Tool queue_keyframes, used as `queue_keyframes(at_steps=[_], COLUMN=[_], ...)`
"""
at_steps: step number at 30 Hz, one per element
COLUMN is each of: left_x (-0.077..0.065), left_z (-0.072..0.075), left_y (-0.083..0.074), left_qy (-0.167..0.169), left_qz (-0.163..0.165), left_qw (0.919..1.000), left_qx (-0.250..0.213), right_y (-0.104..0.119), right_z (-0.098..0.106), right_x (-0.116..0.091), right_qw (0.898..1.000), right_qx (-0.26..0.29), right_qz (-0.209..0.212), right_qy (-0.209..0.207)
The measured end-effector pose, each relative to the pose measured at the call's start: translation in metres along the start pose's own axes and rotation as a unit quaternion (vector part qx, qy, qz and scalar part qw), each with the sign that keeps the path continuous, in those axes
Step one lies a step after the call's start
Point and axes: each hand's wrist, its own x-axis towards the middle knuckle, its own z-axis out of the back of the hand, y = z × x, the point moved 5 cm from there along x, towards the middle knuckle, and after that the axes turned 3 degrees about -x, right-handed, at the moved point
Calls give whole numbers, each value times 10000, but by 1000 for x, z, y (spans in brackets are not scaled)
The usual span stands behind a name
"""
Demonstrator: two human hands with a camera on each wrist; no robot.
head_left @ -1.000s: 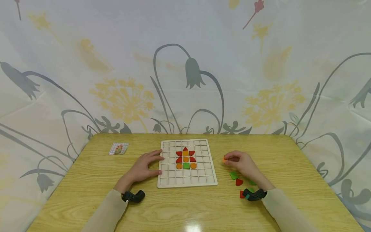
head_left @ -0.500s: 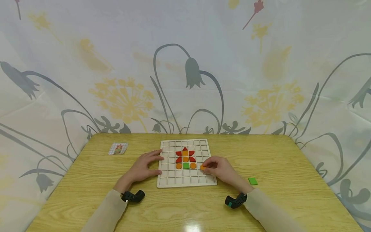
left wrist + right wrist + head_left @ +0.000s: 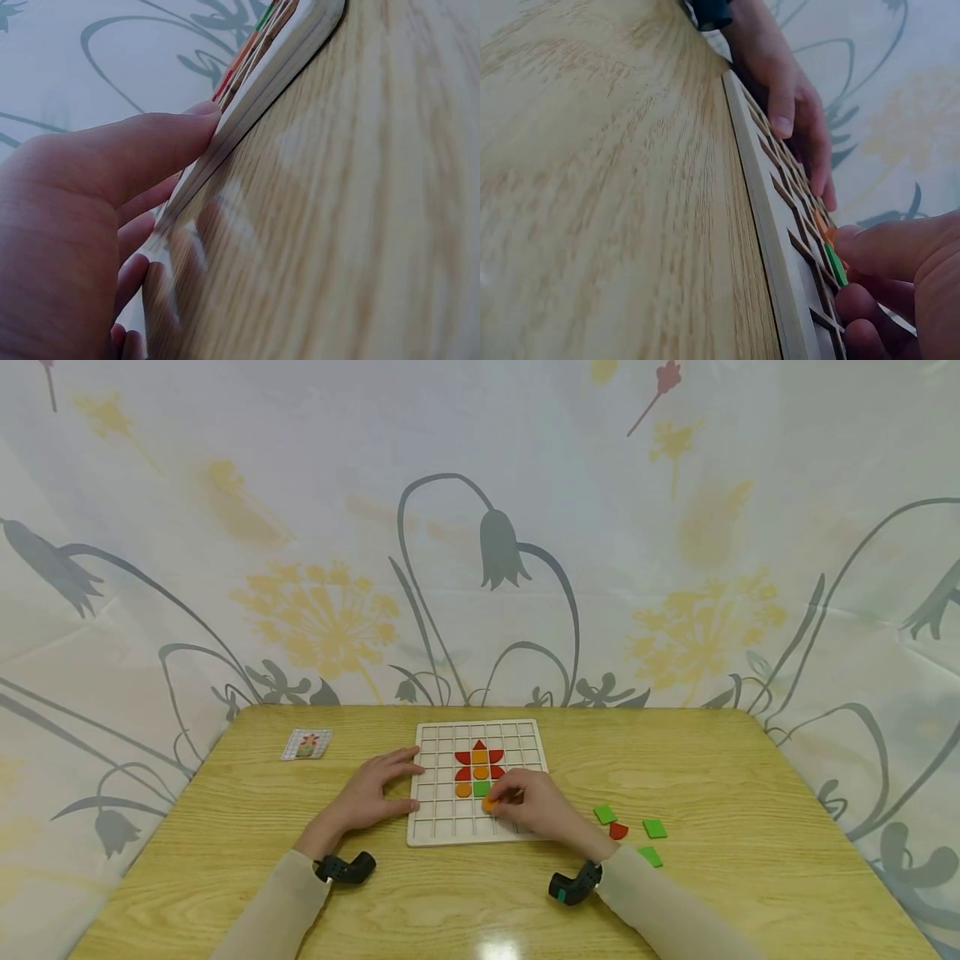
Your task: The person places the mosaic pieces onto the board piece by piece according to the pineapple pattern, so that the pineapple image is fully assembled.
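A white gridded board [image 3: 442, 832] lies on the table with a pattern of red, orange and green tiles in its cells. My right hand [image 3: 534, 802] is over the board and pinches an orange tile [image 3: 489, 806] between thumb and fingers. This tile sits just below the green square tile [image 3: 482, 788]; its outline is partly covered by the fingertips. The hand hides the orange disc at the pattern's lower right. Along the board's left edge, my left hand [image 3: 367, 793] rests with fingers spread and touching the rim; the thumb [image 3: 161, 146] presses the edge in the left wrist view.
Right of the board lie loose tiles: a red quarter-round tile [image 3: 618, 831] and several green ones, among them a green square [image 3: 654, 828]. A small picture card [image 3: 307, 744] with a similar pattern lies at the back left. A patterned curtain [image 3: 480, 635] hangs behind the table.
My right hand has carried the orange tile leftward from beside the loose tiles, across the board's right edge, to its middle. Loose tiles under that arm now show. The left hand has stayed put.
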Motion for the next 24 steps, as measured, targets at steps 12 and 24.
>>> queue_keyframes(at_steps=[12, 24], left_x=[0, 0], left_z=[0, 0], left_y=[-1, -1], left_qy=[-9, 33], left_qz=[7, 56], left_qw=[10000, 10000], left_qx=[3, 4], right_y=[2, -2], right_z=[-11, -10], right_x=[0, 1], right_qw=[9983, 9974], right_qx=[-569, -690], right_qz=[14, -120], right_qy=[153, 155])
